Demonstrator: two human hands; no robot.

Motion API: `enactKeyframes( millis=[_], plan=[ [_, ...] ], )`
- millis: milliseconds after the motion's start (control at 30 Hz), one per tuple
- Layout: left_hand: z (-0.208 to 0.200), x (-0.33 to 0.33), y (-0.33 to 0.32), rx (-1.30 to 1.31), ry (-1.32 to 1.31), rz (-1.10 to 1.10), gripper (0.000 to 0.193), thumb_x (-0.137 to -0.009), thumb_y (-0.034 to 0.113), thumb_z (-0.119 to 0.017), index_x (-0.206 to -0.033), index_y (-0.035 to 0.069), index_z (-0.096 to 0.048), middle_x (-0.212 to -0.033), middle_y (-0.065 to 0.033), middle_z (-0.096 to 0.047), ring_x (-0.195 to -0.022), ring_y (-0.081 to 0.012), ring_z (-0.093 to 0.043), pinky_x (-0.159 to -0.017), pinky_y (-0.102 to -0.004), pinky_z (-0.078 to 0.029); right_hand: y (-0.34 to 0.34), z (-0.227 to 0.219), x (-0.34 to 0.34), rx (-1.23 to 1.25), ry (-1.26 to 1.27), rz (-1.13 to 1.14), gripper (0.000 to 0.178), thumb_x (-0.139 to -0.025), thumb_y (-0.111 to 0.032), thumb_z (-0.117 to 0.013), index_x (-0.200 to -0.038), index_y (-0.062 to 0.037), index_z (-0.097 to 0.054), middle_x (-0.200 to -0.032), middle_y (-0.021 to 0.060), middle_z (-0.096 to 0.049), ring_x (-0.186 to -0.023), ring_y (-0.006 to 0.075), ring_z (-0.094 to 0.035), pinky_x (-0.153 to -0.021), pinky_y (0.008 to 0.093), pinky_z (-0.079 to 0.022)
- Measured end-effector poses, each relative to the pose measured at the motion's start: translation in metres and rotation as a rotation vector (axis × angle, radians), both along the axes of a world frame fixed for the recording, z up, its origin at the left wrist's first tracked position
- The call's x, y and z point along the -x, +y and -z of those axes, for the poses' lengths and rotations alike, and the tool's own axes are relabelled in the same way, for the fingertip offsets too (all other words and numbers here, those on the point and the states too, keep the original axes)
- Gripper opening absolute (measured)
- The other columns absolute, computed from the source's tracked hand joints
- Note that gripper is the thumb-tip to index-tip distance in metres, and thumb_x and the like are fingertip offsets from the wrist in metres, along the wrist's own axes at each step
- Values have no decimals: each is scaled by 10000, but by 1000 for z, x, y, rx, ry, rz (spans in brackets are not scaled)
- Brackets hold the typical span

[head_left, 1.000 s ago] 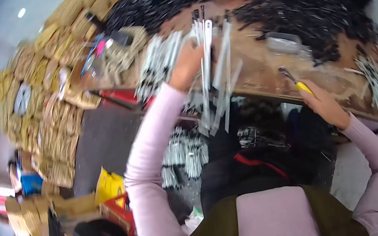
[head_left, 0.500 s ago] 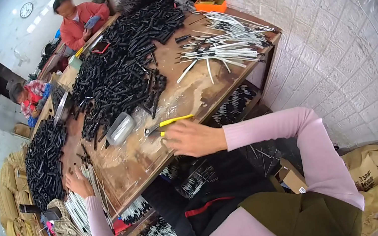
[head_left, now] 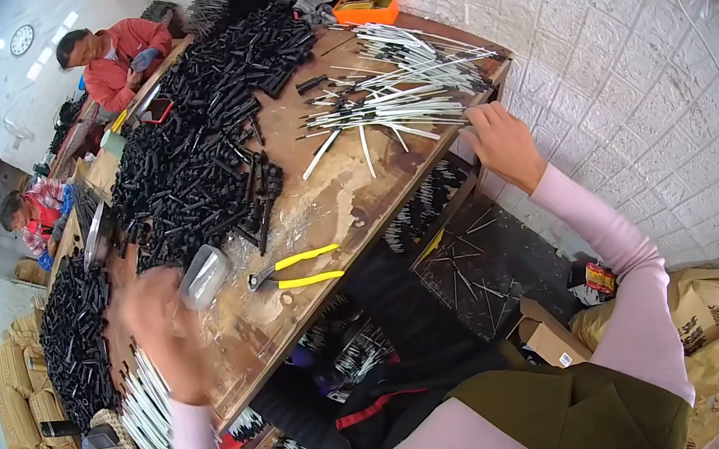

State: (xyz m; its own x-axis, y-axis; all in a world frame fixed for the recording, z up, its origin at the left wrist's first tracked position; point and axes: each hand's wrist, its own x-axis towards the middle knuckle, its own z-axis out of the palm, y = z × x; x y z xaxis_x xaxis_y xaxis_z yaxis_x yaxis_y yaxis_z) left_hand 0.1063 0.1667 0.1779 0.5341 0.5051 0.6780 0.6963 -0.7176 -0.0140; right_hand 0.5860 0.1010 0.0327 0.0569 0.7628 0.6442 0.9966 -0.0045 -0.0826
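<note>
Crosswise, metal rods (head_left: 400, 102) beside right hand (head_left: 500, 147).

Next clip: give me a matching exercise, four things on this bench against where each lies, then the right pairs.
Things:
1. pliers
2. orange box
3. black parts
4. right hand

Places:
A. far bench corner by the wall
B. heaped across the bench's middle and far left
C. at the near end of the white rods, on the bench's right edge
D. near edge, beside a clear tub

Pairs: 1-D, 2-A, 3-B, 4-C
</note>
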Motion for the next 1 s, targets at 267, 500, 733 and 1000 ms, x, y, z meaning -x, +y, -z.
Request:
enactKeyframes(
  millis=[267, 500, 733, 1000],
  plan=[
    [76, -90, -91, -146, 352, 605, 256, -838, 107, -630, -1094, 108, -643, -1138, -120, -619, -1043, -282, -614, -902, -385, -512, 20, -12, 7, 493, 628, -120, 219, -968, -225, -536, -1006, -21, -606, -763, 73, -608, -688, 247, -577, -593, 346, -463],
    [108, -50, -77, 905, -505, 373, 201, -897, 2, -574, -1073, 37, -664, -1092, -125, -652, -1016, -274, -624, -863, -361, -523, 1, -71, 89, 927, 1459, -602, 298, -1004, -259, -513, -1049, 7, -641, -674, 7, -563, -443, 16, -367, -399, 174, -248],
    [103, -26, 7, 1503, -1504, 386, 309, -1004, 160, -544, -1208, -72, -540, -1155, -159, -636, -1098, -262, -628, -977, -367, -522, -42, -48, 193, 1071, 1396, -662, 276, -991, -231, -543, -1068, 6, -662, -691, 55, -643, -457, 22, -407, -436, 156, -295],
    [118, -32, 15, 1433, -1526, 293, 233, -960, 149, -612, -1142, 39, -517, -998, -87, -630, -890, -200, -650, -754, -326, -562, -58, -33, 207, 1001, 1293, -652, 247, -978, -193, -566, -1082, -7, -691, -766, 74, -716, -437, 56, -477, -422, 201, -375]
  ],
)
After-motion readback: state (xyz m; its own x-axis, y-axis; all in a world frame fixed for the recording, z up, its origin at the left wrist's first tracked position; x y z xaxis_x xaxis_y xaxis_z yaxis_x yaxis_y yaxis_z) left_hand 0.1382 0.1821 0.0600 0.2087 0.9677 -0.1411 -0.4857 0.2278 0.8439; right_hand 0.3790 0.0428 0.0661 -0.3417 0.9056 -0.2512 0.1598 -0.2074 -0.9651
